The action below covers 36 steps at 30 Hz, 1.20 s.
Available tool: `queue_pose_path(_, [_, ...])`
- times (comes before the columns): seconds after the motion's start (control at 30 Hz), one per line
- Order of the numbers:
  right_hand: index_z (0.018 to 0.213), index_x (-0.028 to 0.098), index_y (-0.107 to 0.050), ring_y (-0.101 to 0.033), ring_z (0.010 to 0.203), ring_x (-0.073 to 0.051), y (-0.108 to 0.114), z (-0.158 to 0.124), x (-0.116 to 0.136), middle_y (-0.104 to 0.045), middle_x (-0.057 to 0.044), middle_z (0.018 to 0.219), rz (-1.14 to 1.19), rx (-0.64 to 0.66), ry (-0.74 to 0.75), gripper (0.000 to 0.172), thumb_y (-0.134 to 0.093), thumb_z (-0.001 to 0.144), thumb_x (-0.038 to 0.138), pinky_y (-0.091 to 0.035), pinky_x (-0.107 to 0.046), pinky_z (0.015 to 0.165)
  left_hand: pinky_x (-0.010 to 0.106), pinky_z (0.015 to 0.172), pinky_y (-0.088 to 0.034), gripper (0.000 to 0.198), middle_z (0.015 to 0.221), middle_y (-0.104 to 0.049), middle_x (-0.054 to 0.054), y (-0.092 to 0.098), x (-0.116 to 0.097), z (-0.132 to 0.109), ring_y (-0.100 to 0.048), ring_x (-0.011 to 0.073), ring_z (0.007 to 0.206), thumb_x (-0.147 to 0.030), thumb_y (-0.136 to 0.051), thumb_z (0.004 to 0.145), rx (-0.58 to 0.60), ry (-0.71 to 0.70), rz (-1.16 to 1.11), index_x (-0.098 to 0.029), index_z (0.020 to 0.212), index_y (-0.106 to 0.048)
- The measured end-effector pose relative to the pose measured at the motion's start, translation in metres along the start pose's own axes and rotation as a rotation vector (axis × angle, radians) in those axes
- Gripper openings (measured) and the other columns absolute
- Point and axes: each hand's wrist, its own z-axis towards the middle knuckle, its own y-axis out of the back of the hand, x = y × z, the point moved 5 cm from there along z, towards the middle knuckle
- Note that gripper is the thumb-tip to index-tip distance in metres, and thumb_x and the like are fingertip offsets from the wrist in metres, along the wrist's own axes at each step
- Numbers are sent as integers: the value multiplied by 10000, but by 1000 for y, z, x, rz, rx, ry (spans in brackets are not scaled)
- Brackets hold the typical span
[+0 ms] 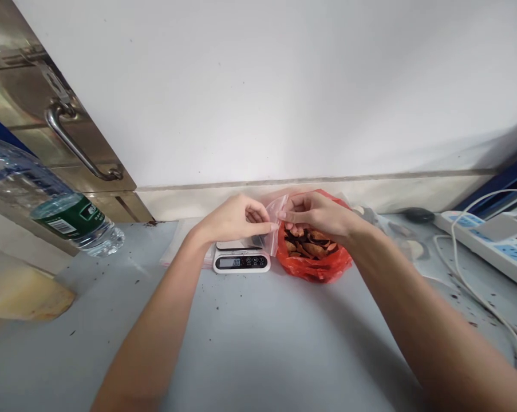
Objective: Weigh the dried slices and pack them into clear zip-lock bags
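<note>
A small clear zip bag (276,207) is pinched between my two hands at its top edge. My left hand (240,220) grips its left side above a digital kitchen scale (241,263), whose display reads 0.0. My right hand (312,214) holds the bag's right side, over a red plastic bag (316,272). Brown dried slices or shells (314,245) fill the open red bag; their exact kind I cannot tell. My left hand partly hides the scale's weighing plate.
Flat clear bags (178,243) lie left of the scale. A water bottle (75,220) and a tub with yellowish contents (22,286) stand at left. On the right are a power strip (494,240), a white cable (477,297) and a dark computer mouse (418,215). A wall rises behind.
</note>
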Motion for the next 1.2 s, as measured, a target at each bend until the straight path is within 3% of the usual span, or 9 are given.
queue_pose_path(0.13, [604,203,-625,-499,592,-111,-8,2,-4,-567,45,600,118,43,-25,318,-867,621,408,-451,-278,606,276,640,-521,159,730,-768,34,-4,3,2,-662,166,656,-283,-682,817,35,-19,-77,-202,716,-775])
queue_pose_path(0.3, [677,203,-684,-639,740,-139,-12,3,-10,-664,23,741,217,66,-65,297,-913,608,380,-562,-300,773,262,569,-506,164,640,-738,25,-4,10,3,-669,170,607,-238,-683,796,20,-20,-88,-209,657,-765])
queue_pose_path(0.5, [731,196,-703,-702,768,-152,-5,1,-11,-721,15,780,192,-53,-140,204,-852,599,243,-580,-305,797,261,594,-533,146,638,-737,31,-7,13,4,-684,169,608,-228,-681,769,48,13,-145,-204,655,-770])
queue_pose_path(0.7, [680,210,-582,-563,568,-116,-6,1,-7,-638,38,618,59,-116,-47,214,-776,608,263,-442,-257,552,256,546,-472,143,597,-699,12,-9,12,2,-632,155,569,-200,-636,712,-36,45,-104,-200,626,-750])
queue_pose_path(0.83, [704,218,-560,-557,596,-137,-8,0,-1,-626,21,639,3,-121,24,214,-739,620,301,-395,-261,543,271,569,-478,154,591,-693,15,-6,9,-1,-642,168,589,-187,-597,665,-101,90,-103,-198,565,-714])
queue_pose_path(1.03, [638,239,-468,-390,516,-91,-14,-1,6,-469,80,541,-77,-122,57,189,-655,631,268,-297,-246,504,272,528,-436,178,584,-706,21,-5,6,-3,-633,173,573,-197,-585,651,-108,138,-66,-201,537,-722])
queue_pose_path(1.2, [598,236,-470,-445,572,-121,-5,-6,10,-493,53,590,-387,-262,34,172,-605,664,152,-312,-270,536,258,504,-387,164,550,-685,20,16,10,-7,-580,153,541,-207,-646,653,-305,192,14,-200,501,-707])
